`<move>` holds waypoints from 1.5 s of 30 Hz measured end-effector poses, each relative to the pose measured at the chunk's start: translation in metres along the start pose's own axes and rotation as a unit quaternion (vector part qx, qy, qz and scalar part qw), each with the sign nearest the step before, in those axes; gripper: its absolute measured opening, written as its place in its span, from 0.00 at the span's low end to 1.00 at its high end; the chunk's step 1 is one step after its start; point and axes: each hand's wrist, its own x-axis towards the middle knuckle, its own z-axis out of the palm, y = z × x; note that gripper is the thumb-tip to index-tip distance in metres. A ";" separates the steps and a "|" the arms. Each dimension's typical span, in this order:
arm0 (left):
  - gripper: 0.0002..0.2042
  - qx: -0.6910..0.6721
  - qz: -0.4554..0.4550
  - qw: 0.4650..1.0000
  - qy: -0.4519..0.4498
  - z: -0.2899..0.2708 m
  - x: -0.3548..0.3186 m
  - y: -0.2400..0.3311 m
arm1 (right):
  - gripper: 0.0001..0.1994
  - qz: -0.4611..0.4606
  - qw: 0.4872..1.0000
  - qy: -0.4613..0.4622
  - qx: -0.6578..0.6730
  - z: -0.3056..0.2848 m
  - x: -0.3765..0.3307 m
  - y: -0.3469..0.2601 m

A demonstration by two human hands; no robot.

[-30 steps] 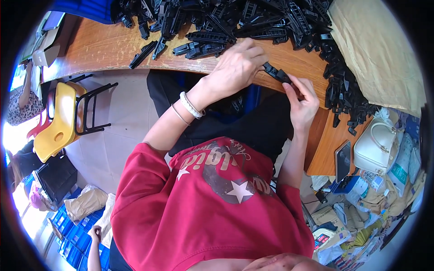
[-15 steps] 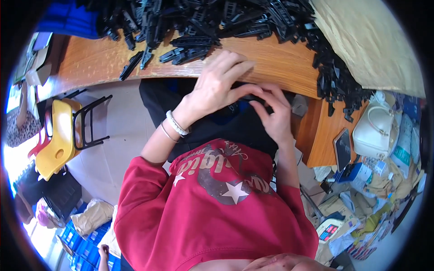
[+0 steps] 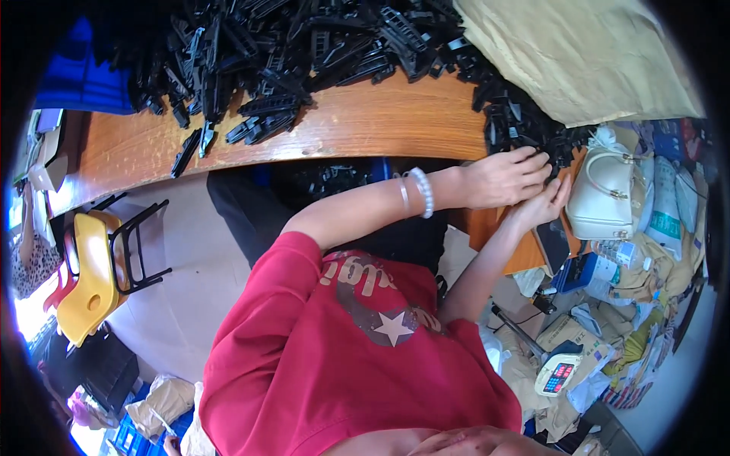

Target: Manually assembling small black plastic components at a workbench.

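Black parts (image 3: 319, 49) lie in a wide heap along the far side of the tabletop (image 3: 380, 114), and at the right end of this heap a narrower pile (image 3: 517, 118) comes down near to both hands. From my distant place I look from left to right. At the left, on the floor, a yellow chair (image 3: 90, 281) stands; above it, what looks like a blue bin (image 3: 84, 76) is beside the heap. A few black parts lie separately on the tabletop, near its front edge. In the middle I see the red shirt (image 3: 334, 387), and the left forearm goes across to the right, with a pale bracelet (image 3: 423, 193) at the wrist. The left hand (image 3: 508, 179) is back side up at the low end of the pile, its fingers slightly bent and near together. Just beside and below it, the right hand (image 3: 538, 207) turns its palm up, with curved fingers. Their fingertips almost meet, and they hide what is between, so I cannot tell if either grip is pinching a black part. Brown paper (image 3: 585, 61) covers the upper right corner. Farther right, a white handbag (image 3: 604, 197) stands near the right hand.
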 end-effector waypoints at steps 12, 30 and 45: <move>0.12 -0.008 -0.003 0.998 -0.065 0.053 0.029 -0.058 | 0.23 -0.022 0.996 -0.060 -0.070 0.069 0.035 0.019; 0.09 0.034 -0.125 0.990 -0.049 -0.036 -0.045 -0.087 | 0.14 -0.105 0.981 -0.160 0.037 0.093 -0.024 -0.018; 0.20 0.044 -0.171 0.982 -0.066 -0.051 -0.051 -0.073 | 0.19 -0.238 0.968 -0.062 -0.041 0.050 -0.045 -0.021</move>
